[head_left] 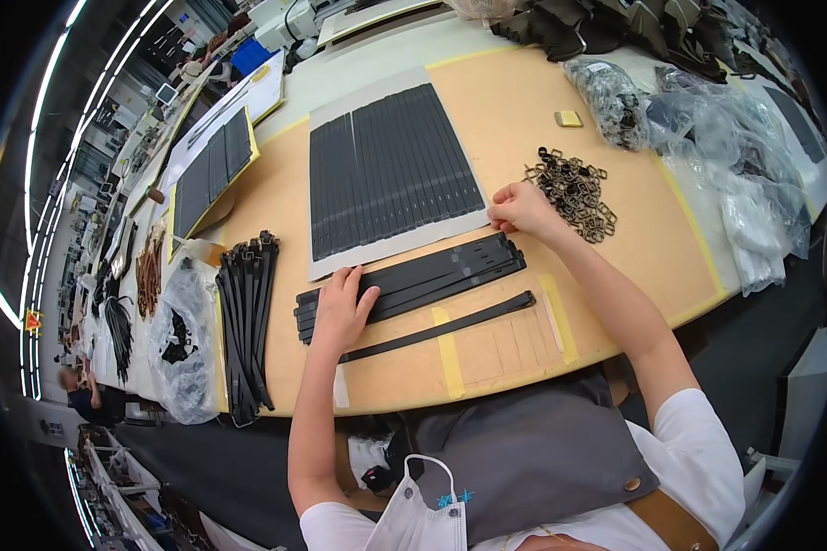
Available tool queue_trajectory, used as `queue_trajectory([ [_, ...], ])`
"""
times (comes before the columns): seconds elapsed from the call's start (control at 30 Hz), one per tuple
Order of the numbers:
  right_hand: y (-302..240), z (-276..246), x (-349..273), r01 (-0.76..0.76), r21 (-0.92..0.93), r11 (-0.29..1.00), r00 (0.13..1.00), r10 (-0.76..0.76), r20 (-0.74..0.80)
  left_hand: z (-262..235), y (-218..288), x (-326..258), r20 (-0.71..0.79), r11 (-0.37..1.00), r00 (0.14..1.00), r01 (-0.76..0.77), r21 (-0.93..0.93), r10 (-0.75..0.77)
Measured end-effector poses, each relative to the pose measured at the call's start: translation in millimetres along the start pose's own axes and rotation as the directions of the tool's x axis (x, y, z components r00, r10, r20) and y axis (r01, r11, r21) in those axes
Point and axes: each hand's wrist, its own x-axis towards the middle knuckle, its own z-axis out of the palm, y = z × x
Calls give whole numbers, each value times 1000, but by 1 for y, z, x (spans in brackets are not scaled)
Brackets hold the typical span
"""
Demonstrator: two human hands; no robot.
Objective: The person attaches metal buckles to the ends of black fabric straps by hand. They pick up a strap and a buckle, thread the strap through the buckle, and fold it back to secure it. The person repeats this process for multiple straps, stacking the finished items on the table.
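My left hand [342, 310] lies on the left end of a bundle of flat black straps [432, 275], its fingers stretched over them and the thumb apart. My right hand [524, 209] is closed in a pinch at the lower right corner of a white board [335, 266]; what is between the fingertips is hidden. Long black strips [386, 161] cover that board side by side. Nearer to me, a single black strap [441, 328] stretches across the table. Just beyond my right hand is a pile of bronze-coloured metal buckles [574, 193].
Black straps with buckles [245, 321] hang over the table's front edge at left, beside a clear plastic bag [182, 344]. A second strip-covered board [213, 170] stands tilted behind. Plastic bags [735, 147] fill the right side. A small yellow-topped block [569, 119] sits beyond the buckles.
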Motion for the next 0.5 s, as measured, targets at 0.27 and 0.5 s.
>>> queue_trajectory([
  [0.27, -4, 8, 16, 7, -100, 995, 997, 0, 79, 4, -16, 7, -114, 991, 994, -10, -132, -5],
  [0.5, -8, 11, 35, -7, -87, 996, 1000, 7, -2, 10, -111, 38, -210, 837, 825, 452, -310, -524],
])
